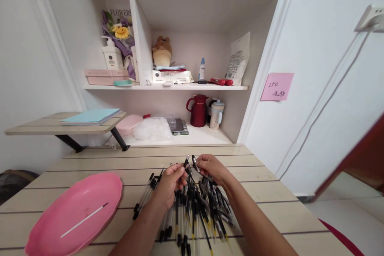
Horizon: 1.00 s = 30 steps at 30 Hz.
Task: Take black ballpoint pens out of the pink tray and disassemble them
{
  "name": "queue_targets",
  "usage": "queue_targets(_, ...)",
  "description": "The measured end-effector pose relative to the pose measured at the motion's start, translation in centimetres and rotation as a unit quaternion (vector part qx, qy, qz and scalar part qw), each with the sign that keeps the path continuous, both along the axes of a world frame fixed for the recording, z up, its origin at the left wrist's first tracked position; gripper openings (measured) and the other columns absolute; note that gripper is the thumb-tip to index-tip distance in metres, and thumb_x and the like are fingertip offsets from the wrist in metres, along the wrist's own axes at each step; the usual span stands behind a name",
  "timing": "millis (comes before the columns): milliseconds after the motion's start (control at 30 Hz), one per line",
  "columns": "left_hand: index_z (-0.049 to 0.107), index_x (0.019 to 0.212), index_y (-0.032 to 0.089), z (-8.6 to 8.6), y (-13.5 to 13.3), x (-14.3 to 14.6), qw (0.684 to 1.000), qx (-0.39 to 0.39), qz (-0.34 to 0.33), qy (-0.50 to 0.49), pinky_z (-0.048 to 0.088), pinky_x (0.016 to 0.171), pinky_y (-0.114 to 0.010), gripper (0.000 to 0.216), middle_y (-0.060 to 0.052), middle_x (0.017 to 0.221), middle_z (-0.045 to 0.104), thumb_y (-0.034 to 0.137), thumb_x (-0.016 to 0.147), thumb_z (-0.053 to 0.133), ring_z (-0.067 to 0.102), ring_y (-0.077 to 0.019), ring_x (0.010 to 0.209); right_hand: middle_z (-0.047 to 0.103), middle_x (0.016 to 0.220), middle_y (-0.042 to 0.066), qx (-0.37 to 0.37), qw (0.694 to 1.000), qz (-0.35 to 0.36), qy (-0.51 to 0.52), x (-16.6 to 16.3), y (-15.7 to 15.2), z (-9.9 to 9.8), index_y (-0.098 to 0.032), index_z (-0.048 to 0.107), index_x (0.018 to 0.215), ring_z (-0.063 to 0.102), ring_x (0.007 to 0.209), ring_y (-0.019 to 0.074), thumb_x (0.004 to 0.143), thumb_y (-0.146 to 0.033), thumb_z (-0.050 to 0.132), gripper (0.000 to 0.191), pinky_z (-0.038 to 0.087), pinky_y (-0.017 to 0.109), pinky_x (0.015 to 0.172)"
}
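Observation:
My left hand [173, 180] is closed round a pen [186, 162] with a black grip, its pale tip pointing up. In the closed fingers of my right hand [211, 167] is a dark pen cap [194, 162] with a shiny clip, held a little to the right of the pen tip. Pen and cap are apart. Beneath both hands spreads a heap of pen parts [195, 204], with clear barrels, black caps and dark refills with yellow ends. My forearms cover part of it. Several clear pens with black ends [145, 194] lie left of my left hand.
A pink tray [60, 208] with one white refill [84, 220] in it stands at the left of the slatted table [264, 208]. Behind are a small raised shelf [36, 124], a clear plastic bag [153, 129], a red jug [198, 111] and a cup [216, 115].

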<state>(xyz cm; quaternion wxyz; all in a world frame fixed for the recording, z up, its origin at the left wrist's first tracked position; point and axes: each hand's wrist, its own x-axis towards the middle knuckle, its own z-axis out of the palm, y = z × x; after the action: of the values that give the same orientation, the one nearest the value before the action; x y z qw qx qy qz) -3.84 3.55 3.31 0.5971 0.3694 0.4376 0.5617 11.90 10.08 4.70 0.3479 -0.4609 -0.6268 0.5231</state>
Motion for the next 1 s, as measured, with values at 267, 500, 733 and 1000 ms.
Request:
queue_targets(267,0.061,0.085,0.012,0.3,-0.5,0.7,1.000,0.006,-0.022,0.006,0.028,0.037,-0.016,0.032,0.001,0.060,0.056,0.034,0.062,0.066,0.047,-0.0053,0.042,0.053,0.056,-0.004,-0.038,0.966,0.003,0.255,-0.3,-0.4,1.2,-0.016,0.057,0.078,0.041,0.043,0.0044,0.062,-0.030,0.064,0.023,0.025,0.017,0.040)
queue_targets(500,0.059,0.088,0.013,0.4,-0.6,0.9,0.999,0.009,-0.029,0.008,0.027,0.036,-0.016,0.032,0.002,0.059,0.056,0.032,0.063,0.066,0.047,-0.0051,0.040,0.059,0.069,0.000,0.007,0.942,-0.056,0.330,-0.7,-0.8,1.9,-0.016,0.053,0.072,0.046,0.051,0.0061,0.061,-0.031,0.068,0.024,0.033,0.019,0.046)
queue_targets(733,0.061,0.083,0.012,0.5,-0.7,0.9,1.000,0.013,-0.023,0.016,0.027,0.037,-0.016,0.028,0.000,0.060,0.057,0.032,0.062,0.066,0.048,-0.0056,0.041,0.056,0.060,-0.003,0.056,0.963,-0.040,0.259,-1.5,-1.2,1.6,-0.017,0.053,0.078,0.045,0.048,0.0071,0.061,-0.034,0.067,0.028,0.033,0.020,0.047)
queue_targets(1000,0.065,0.076,0.010,1.1,-0.8,0.5,0.998,0.022,-0.023,0.055,0.041,0.052,-0.020,0.023,-0.004,0.064,0.062,0.025,0.058,0.069,0.056,-0.0100,0.054,0.051,0.054,-0.004,0.068,0.975,0.013,0.211,-1.8,-1.7,1.5,-0.016,0.056,0.077,0.046,0.049,0.0085,0.063,-0.038,0.065,0.026,0.033,0.021,0.048)
